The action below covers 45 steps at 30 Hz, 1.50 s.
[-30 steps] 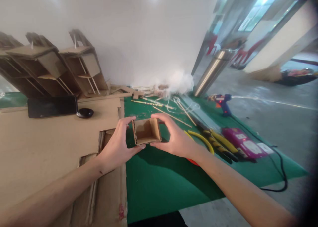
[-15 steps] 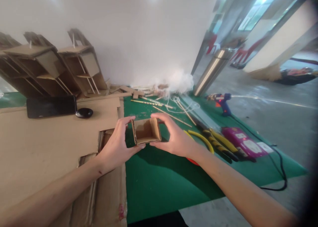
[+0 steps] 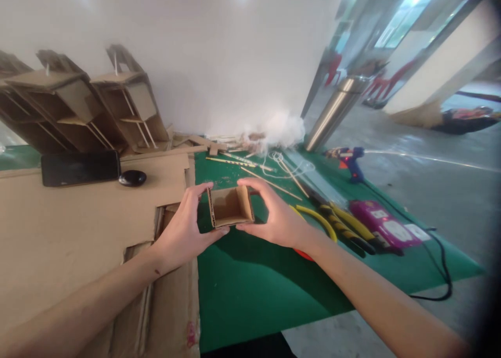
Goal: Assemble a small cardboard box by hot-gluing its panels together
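Note:
A small cardboard box [image 3: 229, 205] is held above the green table top [image 3: 242, 295], its open side facing me. My left hand [image 3: 186, 217] grips its left wall, thumb at the lower edge and fingers at the upper corner. On the opposite wall, my right hand [image 3: 274, 214] pinches in the same way, thumb below and fingertips above. The cut corrugated edge shows along the left wall. Large cardboard sheets [image 3: 78, 233] lie under and beside my left forearm. Beyond the box, several thin wooden sticks [image 3: 272, 183] rest on the table.
Cardboard shelf models [image 3: 129, 112] stand at the back left, behind a phone [image 3: 81, 168] and a black mouse [image 3: 133, 178]. To the right are a steel flask [image 3: 332, 112], a blue glue gun [image 3: 352, 162], yellow-and-black handled tools [image 3: 344, 225] and a purple power strip [image 3: 387, 225] with a black cord.

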Tool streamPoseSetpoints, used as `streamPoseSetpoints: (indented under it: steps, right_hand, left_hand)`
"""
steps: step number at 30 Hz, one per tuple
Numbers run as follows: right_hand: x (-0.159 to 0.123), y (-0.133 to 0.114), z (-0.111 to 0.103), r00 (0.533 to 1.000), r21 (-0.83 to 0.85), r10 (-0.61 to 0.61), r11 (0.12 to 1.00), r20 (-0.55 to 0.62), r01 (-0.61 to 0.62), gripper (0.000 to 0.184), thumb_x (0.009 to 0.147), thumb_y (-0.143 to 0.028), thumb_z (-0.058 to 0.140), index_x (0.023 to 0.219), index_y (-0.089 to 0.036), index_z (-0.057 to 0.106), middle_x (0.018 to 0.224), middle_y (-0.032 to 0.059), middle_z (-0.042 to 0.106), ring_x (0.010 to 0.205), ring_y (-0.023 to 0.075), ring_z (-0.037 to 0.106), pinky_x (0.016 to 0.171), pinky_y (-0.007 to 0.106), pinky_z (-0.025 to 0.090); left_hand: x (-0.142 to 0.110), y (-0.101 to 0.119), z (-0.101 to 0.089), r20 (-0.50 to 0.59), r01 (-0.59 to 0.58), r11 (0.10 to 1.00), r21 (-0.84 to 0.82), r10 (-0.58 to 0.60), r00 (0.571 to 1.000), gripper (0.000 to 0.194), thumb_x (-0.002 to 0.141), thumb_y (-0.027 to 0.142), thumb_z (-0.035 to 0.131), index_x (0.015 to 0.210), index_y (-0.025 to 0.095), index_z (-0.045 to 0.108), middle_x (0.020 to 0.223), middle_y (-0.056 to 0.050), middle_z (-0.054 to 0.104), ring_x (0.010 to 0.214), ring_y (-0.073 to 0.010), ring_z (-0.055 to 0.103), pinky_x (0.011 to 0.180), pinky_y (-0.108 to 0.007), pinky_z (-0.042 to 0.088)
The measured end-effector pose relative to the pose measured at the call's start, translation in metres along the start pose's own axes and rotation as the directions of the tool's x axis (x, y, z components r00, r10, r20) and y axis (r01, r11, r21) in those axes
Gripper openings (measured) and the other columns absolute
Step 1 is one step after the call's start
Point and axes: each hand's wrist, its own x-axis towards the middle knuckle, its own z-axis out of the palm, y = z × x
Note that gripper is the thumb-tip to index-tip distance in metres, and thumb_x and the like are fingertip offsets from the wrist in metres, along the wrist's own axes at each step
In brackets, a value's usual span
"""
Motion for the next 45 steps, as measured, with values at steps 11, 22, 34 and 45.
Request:
streamPoseSetpoints:
  steps: [11,22,34,45]
  right_hand:
    - [0.0001,-0.0026,-0.001,1.0,-0.008,0.007,1.0,0.009,-0.007,0.071,0.084,-0.043,0.073,0.143,-0.031,0.035,0.154,0.0097,0.041,0.141,0.0318,0.044,0.116,0.054,0.041]
    - [-0.0012,0.0005,0.0001,0.999,0.043,-0.038,0.998,-0.022,0.038,0.081,0.084,-0.039,0.075,0.149,-0.032,0.027,0.157,0.0103,0.039,0.145,0.0302,0.04,0.118,0.054,0.038]
    - [-0.0011,0.0019,0.0007,0.998,0.066,-0.052,0.996,-0.038,0.054,0.082,0.083,-0.041,0.076,0.149,-0.033,0.027,0.157,0.0099,0.039,0.146,0.0296,0.038,0.118,0.052,0.038]
    - [-0.0006,0.005,0.0007,0.997,0.078,-0.063,0.995,-0.048,0.066,0.083,0.084,-0.043,0.076,0.149,-0.037,0.026,0.156,0.0072,0.04,0.145,0.0291,0.039,0.118,0.052,0.038]
  left_hand:
    - [-0.0005,-0.0022,0.0003,0.009,0.005,1.0,0.017,-0.005,1.0,0.079,0.08,0.04,0.078,0.144,0.031,0.032,0.149,-0.012,0.043,0.142,-0.036,0.041,0.114,-0.06,0.041]
    - [-0.0017,-0.0003,-0.0011,0.007,-0.05,0.998,-0.033,0.05,0.999,0.098,0.077,0.037,0.082,0.153,0.036,0.02,0.159,-0.012,0.03,0.149,-0.0389,0.03,0.119,-0.062,0.033]
    - [-0.0011,-0.0029,0.0008,-0.001,-0.171,0.983,-0.065,0.171,0.985,0.094,0.083,0.03,0.076,0.154,0.045,0.016,0.162,-0.006,0.023,0.141,-0.0326,0.043,0.108,-0.053,0.051]
    - [0.0001,-0.0022,-0.0002,-0.009,-0.212,0.976,0.041,0.213,0.977,0.071,0.089,0.029,0.07,0.146,0.044,0.031,0.153,-0.007,0.028,0.144,-0.0327,0.036,0.11,-0.055,0.046]
